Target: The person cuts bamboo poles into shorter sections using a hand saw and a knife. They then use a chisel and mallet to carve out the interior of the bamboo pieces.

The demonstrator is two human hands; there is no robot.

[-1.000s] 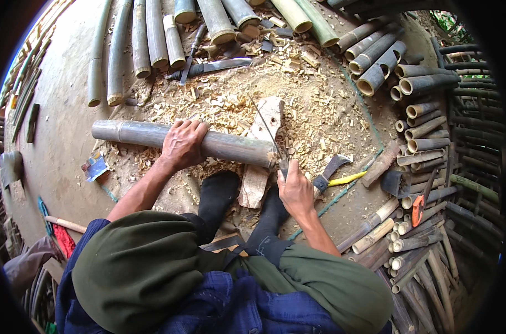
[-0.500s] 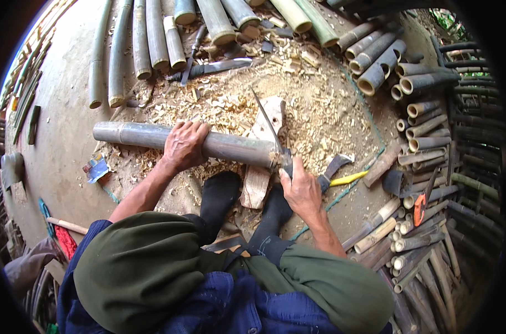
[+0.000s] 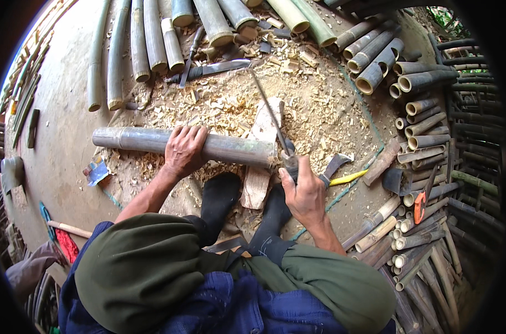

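Note:
My left hand (image 3: pixel 185 151) is wrapped over the middle of a thick grey-brown bamboo pole section (image 3: pixel 144 139) and holds it down. The pole lies crosswise, its right end resting on a pale wooden block (image 3: pixel 257 186) between my feet. In my right hand (image 3: pixel 307 193), closed around its dark handle, is a long-bladed knife (image 3: pixel 271 112). Its blade slants up and away to the left, seen nearly edge-on and slightly blurred, just beyond the pole's right end. Whether the blade touches the pole I cannot tell.
Wood chips (image 3: pixel 219 111) cover the ground. Beyond lie another knife (image 3: pixel 225 67) and several bamboo poles (image 3: pixel 152 42). On the right are a curved-blade tool (image 3: pixel 336 164), a yellow strip (image 3: pixel 347 178), an orange-handled saw (image 3: pixel 420 207) and stacked bamboo pieces (image 3: pixel 425 142).
My right hand has risen slightly with the knife, and the blade's tip now reaches farther away. The left hand and the bamboo pole have barely moved.

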